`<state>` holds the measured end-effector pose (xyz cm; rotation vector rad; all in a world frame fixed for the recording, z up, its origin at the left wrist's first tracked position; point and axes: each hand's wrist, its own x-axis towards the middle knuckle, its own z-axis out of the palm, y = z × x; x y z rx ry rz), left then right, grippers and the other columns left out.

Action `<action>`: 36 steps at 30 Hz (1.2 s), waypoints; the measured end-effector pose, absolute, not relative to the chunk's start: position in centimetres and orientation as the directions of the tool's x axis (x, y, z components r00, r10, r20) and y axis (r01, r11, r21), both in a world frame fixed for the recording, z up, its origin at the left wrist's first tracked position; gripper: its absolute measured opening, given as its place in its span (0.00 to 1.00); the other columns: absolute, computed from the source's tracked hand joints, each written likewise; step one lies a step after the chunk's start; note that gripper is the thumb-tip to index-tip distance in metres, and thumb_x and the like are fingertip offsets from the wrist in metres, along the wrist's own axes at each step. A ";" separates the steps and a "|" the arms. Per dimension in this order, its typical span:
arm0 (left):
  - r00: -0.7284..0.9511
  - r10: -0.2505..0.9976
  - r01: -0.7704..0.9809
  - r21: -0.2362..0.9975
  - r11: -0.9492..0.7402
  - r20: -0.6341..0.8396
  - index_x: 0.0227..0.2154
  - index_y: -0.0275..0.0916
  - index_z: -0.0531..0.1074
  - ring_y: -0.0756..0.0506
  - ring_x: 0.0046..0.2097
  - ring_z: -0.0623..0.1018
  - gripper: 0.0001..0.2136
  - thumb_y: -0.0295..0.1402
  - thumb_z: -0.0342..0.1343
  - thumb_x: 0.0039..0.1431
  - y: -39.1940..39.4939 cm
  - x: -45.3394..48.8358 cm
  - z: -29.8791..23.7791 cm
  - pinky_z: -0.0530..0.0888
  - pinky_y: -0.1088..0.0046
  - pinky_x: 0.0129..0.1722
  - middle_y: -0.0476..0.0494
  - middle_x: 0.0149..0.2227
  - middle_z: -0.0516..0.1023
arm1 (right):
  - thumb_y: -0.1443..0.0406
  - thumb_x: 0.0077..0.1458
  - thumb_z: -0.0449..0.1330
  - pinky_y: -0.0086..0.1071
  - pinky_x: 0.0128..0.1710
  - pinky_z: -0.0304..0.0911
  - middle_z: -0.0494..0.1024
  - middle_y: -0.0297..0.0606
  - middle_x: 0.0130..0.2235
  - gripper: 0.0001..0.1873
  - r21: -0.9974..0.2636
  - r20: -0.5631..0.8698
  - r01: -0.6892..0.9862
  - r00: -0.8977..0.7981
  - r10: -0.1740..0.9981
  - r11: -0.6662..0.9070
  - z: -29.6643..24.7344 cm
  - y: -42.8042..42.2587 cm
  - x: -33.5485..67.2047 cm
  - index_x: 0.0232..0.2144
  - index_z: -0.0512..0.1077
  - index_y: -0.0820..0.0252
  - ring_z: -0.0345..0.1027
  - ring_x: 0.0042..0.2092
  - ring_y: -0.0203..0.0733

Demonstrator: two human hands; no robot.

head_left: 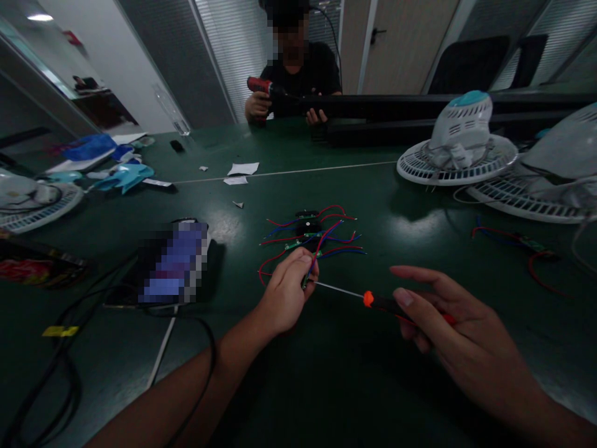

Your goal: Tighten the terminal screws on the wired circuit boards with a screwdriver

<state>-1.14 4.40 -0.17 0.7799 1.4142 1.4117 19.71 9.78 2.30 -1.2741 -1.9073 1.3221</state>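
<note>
Pinched in my left hand [290,283] is a small green circuit board [305,281] with red and blue wires, mostly covered by the fingers. My right hand [433,311] holds a screwdriver [380,302] with a black and orange handle, the index finger stretched out above it. The screwdriver's thin shaft points left, and its tip meets the board at my left fingertips; I cannot tell what exactly it touches. Just beyond my left hand lie several similar boards [305,236] with red and blue wires and dark round parts.
A phone-like device [175,264] leans at the left among black cables [69,361]. White fan-like units [459,140] stand at the right. Another wired board [532,242] lies near them. Opposite, a person [305,68] holds a red power drill [259,85]. Paper scraps [243,168] lie mid-table.
</note>
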 end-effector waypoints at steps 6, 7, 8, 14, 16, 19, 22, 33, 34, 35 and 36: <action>-0.351 0.914 -0.196 0.971 0.140 -0.203 0.24 0.38 0.65 0.55 0.23 0.62 0.11 0.36 0.46 0.59 4.4 -1.1 0.1 0.59 0.83 0.20 0.53 0.23 0.62 | 0.49 0.55 0.58 0.28 0.16 0.65 0.74 0.31 0.20 0.26 -0.907 -0.088 0.408 -0.434 0.897 0.108 2.4 9.8 19.8 0.48 0.69 0.60 0.66 0.19 0.37; -0.352 0.913 -0.195 0.970 0.142 -0.205 0.24 0.38 0.65 0.54 0.23 0.62 0.11 0.36 0.46 0.58 4.4 -1.0 0.2 0.59 0.83 0.20 0.53 0.23 0.62 | 0.49 0.55 0.58 0.29 0.17 0.65 0.74 0.31 0.20 0.26 -0.904 -0.088 0.413 -0.434 0.896 0.112 2.4 9.8 19.7 0.48 0.69 0.59 0.66 0.20 0.37; -0.355 0.912 -0.194 0.970 0.144 -0.206 0.24 0.38 0.65 0.54 0.23 0.62 0.11 0.36 0.46 0.58 4.4 -1.0 0.2 0.59 0.83 0.20 0.53 0.23 0.62 | 0.49 0.55 0.58 0.29 0.17 0.65 0.74 0.31 0.21 0.25 -0.901 -0.085 0.417 -0.436 0.896 0.117 2.4 9.8 19.7 0.48 0.69 0.59 0.67 0.20 0.37; -0.354 0.913 -0.180 0.973 0.145 -0.202 0.24 0.38 0.65 0.54 0.23 0.63 0.11 0.38 0.47 0.59 4.3 -1.0 0.1 0.60 0.82 0.20 0.52 0.22 0.62 | 0.49 0.53 0.60 0.31 0.19 0.65 0.76 0.33 0.23 0.25 -0.903 -0.076 0.413 -0.423 0.903 0.117 2.4 9.8 19.7 0.47 0.70 0.58 0.68 0.22 0.39; -0.349 0.915 -0.174 0.974 0.148 -0.202 0.24 0.38 0.65 0.54 0.23 0.63 0.11 0.37 0.46 0.59 4.3 -1.1 0.1 0.60 0.82 0.20 0.52 0.23 0.62 | 0.49 0.52 0.61 0.31 0.20 0.65 0.77 0.33 0.24 0.25 -0.907 -0.078 0.406 -0.415 0.906 0.108 2.4 9.8 19.8 0.47 0.70 0.57 0.68 0.23 0.39; -0.343 0.916 -0.175 0.972 0.158 -0.211 0.24 0.37 0.65 0.54 0.24 0.64 0.11 0.36 0.45 0.59 4.3 -1.1 0.2 0.61 0.83 0.21 0.52 0.23 0.63 | 0.47 0.53 0.58 0.30 0.18 0.63 0.75 0.32 0.22 0.28 -0.909 -0.131 0.411 -0.429 0.894 0.064 2.5 9.7 19.8 0.49 0.70 0.58 0.67 0.21 0.38; -0.345 0.917 -0.170 0.975 0.146 -0.198 0.25 0.38 0.65 0.54 0.23 0.62 0.11 0.36 0.45 0.59 4.3 -1.1 0.1 0.59 0.82 0.20 0.53 0.23 0.62 | 0.44 0.58 0.50 0.29 0.15 0.60 0.73 0.31 0.18 0.32 -0.892 -0.227 0.452 -0.429 0.875 -0.010 2.3 9.7 19.8 0.54 0.69 0.59 0.65 0.19 0.38; -0.336 0.925 -0.176 0.977 0.122 -0.177 0.24 0.38 0.65 0.54 0.23 0.62 0.11 0.36 0.45 0.59 4.3 -1.2 -0.1 0.59 0.82 0.20 0.53 0.23 0.62 | 0.48 0.58 0.54 0.28 0.13 0.60 0.71 0.28 0.18 0.26 -0.895 -0.134 0.433 -0.484 0.865 0.104 2.2 9.8 19.8 0.51 0.69 0.59 0.63 0.17 0.36; -0.336 0.925 -0.173 0.977 0.122 -0.175 0.24 0.38 0.65 0.54 0.22 0.62 0.11 0.36 0.46 0.59 4.3 -1.2 -0.1 0.59 0.81 0.19 0.53 0.23 0.62 | 0.48 0.58 0.55 0.28 0.13 0.60 0.71 0.28 0.18 0.26 -0.899 -0.129 0.426 -0.478 0.869 0.101 2.2 9.8 19.8 0.50 0.69 0.59 0.64 0.17 0.36; -0.339 0.925 -0.172 0.978 0.121 -0.174 0.24 0.38 0.65 0.54 0.22 0.62 0.11 0.37 0.46 0.59 4.3 -1.1 0.0 0.59 0.81 0.19 0.53 0.22 0.62 | 0.48 0.57 0.55 0.28 0.13 0.60 0.71 0.29 0.18 0.26 -0.901 -0.125 0.422 -0.471 0.873 0.099 2.2 9.7 19.7 0.50 0.69 0.59 0.64 0.17 0.36; -0.345 0.922 -0.173 0.977 0.122 -0.176 0.24 0.38 0.65 0.54 0.22 0.61 0.11 0.37 0.46 0.59 4.3 -1.1 0.0 0.59 0.81 0.19 0.53 0.22 0.62 | 0.49 0.57 0.56 0.28 0.13 0.61 0.72 0.29 0.18 0.26 -0.903 -0.121 0.418 -0.462 0.879 0.096 2.2 9.7 19.6 0.50 0.69 0.59 0.64 0.17 0.36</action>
